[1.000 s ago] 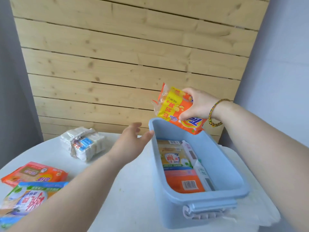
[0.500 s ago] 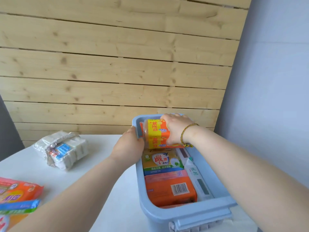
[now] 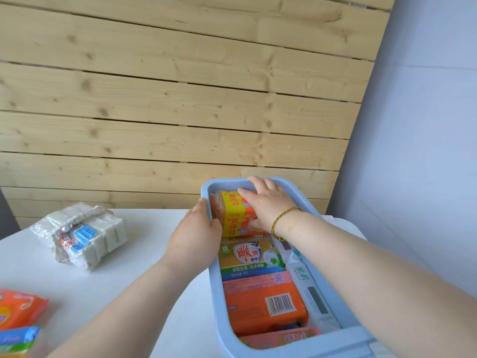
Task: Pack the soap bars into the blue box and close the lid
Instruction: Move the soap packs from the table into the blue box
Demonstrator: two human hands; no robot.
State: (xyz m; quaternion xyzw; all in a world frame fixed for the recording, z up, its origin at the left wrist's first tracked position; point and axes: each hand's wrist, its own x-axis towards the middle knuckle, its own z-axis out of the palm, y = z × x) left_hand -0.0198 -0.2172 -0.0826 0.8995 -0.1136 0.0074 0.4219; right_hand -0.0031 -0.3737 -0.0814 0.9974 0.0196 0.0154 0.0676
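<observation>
Wall (image 3: 154, 99): pale wood planks.
Table (image 3: 129, 280): white; box (image 3: 215, 293) at right edge.
Left hand (image 3: 193, 236): grips box's left rim.
Right hand (image 3: 268, 205): clasps soap (image 3: 235, 215), fingers on top, inside box's far end.

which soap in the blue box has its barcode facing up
The plain orange bar toward the near end: a white barcode panel shows on top. The green-and-yellow bar beyond it shows its printed front.

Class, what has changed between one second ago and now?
The right hand lowered the orange-yellow soap pack from above the blue box into its far end. The left hand, open before, now holds the box's left rim. The white bundle on the table stayed put.
</observation>
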